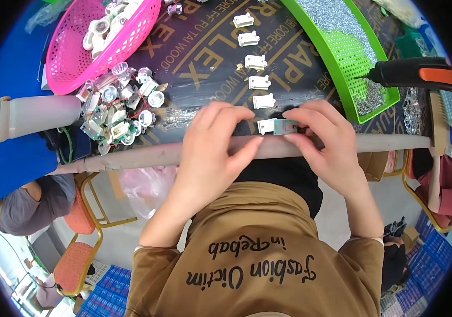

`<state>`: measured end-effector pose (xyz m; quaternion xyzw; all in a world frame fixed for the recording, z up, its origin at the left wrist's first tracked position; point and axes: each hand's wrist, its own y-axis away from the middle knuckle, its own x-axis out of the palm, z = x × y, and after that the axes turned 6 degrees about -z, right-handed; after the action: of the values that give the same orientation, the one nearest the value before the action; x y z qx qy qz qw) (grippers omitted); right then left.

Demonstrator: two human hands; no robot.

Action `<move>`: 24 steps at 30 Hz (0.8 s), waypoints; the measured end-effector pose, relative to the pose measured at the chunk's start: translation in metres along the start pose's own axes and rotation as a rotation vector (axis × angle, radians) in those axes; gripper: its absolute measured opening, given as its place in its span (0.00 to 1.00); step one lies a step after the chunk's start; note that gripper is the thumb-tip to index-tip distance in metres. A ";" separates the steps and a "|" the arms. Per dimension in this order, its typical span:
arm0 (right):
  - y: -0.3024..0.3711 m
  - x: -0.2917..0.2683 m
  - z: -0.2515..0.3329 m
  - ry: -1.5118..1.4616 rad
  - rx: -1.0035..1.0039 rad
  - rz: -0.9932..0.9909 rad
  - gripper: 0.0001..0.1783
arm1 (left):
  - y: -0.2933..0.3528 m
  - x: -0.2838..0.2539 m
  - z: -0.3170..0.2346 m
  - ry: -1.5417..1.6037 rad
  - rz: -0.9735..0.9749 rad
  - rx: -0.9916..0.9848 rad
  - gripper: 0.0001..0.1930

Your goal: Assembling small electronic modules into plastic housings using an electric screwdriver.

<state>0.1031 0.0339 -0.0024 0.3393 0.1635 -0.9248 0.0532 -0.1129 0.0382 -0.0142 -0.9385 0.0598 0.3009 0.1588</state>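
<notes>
My right hand [326, 140] grips a small green circuit board [285, 127] by its upper and lower edges, between thumb and fingers. The board's left end meets a small white plastic holder [265, 126] at the table's front edge; whether it is seated in it I cannot tell. On the holder's other side is my left hand [210, 145], its thumb and forefinger apart with nothing between them. Beyond the holder, several similar white plastic holders [263, 101] stand in a row leading away from me.
At the left, a heap of clear-lensed parts with wires [117, 108] lies beside a pink basket [70, 53] of white pieces and a whitish container [41, 117]. At the right, a black and orange power screwdriver [416, 73] points at a green tray [337, 79] of screws.
</notes>
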 end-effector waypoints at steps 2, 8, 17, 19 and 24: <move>-0.001 0.005 -0.002 -0.003 -0.067 0.019 0.15 | 0.000 0.004 -0.002 -0.026 0.009 0.019 0.16; -0.008 0.010 -0.002 -0.020 -0.094 0.072 0.15 | -0.002 0.014 -0.004 -0.059 0.015 0.033 0.14; -0.011 0.010 0.001 -0.003 -0.070 0.122 0.14 | -0.003 0.008 0.000 -0.023 0.057 0.028 0.15; -0.012 0.010 0.003 0.004 -0.069 0.126 0.14 | -0.004 0.005 0.001 0.004 0.074 0.057 0.16; -0.015 0.010 0.006 0.035 -0.087 0.135 0.13 | -0.004 0.006 0.002 0.007 0.083 0.015 0.16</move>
<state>0.0889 0.0458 -0.0009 0.3629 0.1812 -0.9051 0.1274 -0.1084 0.0422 -0.0181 -0.9350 0.1017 0.3035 0.1530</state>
